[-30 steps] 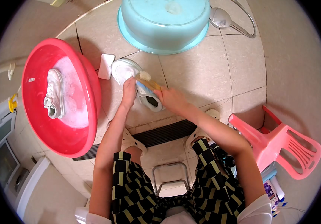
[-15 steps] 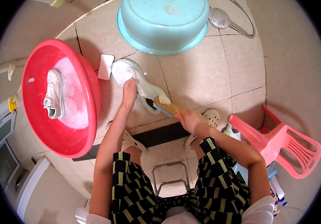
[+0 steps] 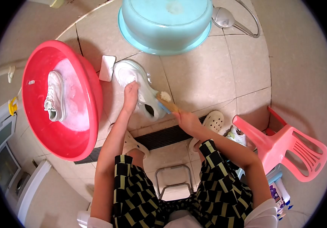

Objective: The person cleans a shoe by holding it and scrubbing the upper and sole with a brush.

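Note:
A white sneaker (image 3: 143,91) rests on the tiled floor in front of me, its toe pointing away and its dark opening toward me. My left hand (image 3: 132,93) grips the sneaker at its tongue and laces. In my right hand (image 3: 188,121) is a wooden scrub brush (image 3: 168,103), held by its handle, with pale bluish bristles turned to the sneaker's right side near the heel. A patch of white foam or bristle sits on the brush's upper face. The other white sneaker (image 3: 55,95) leans inside the red basin (image 3: 94,110) among suds.
An upturned light-blue basin (image 3: 163,38) stands ahead, beside a shower head (image 3: 224,18). A white bar-like block (image 3: 107,68) lies left of the sneaker. A pink plastic chair (image 3: 273,146) lies tipped at the right, near another shoe (image 3: 236,136). A dark drain grate (image 3: 163,137) crosses the floor before my feet.
My right hand and the brush have shifted slightly left and up along the sneaker's side. The sneaker has turned a little, showing more of its opening. My left hand keeps its hold.

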Motion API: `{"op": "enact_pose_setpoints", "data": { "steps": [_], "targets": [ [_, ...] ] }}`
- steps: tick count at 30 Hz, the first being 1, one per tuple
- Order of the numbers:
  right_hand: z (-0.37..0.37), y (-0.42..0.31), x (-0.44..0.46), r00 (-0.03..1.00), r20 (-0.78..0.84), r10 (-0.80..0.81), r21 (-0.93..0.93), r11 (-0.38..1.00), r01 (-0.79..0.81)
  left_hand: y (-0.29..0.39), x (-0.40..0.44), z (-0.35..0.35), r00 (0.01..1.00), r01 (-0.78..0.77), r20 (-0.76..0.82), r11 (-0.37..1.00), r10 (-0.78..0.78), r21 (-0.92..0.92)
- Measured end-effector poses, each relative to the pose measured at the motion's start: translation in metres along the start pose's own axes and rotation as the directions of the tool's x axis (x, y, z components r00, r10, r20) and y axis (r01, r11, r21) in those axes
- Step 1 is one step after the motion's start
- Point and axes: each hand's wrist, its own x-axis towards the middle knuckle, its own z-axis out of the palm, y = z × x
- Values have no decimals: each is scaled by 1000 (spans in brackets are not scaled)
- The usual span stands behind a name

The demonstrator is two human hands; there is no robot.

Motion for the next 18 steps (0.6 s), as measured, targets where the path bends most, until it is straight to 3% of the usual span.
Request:
{"op": "enact_pose_setpoints", "data": {
  "steps": [2, 5, 9, 14, 18],
  "targets": [
    [2, -13, 19, 991, 87, 104, 97, 989, -112, 11, -8, 7, 999, 6, -49, 998, -9, -69],
    [4, -25, 42, 997, 42, 62, 241, 968, -70, 0, -6, -1, 997, 1, -83, 998, -6, -69],
    [-4, -45, 69, 1000, 24, 17, 244, 970, -23, -11, -5, -8, 994, -22, -111, 997, 15, -68],
    [-16, -58, 93, 998, 64, -16, 179, 984, 5, -21, 0, -9, 945, -49, -325, 973, -28, -225],
    [-8, -49, 90, 998, 0, -67, 225, 972, 66, -27, 1, -9, 928, -53, -366, 950, -67, -307]
  ]
}}
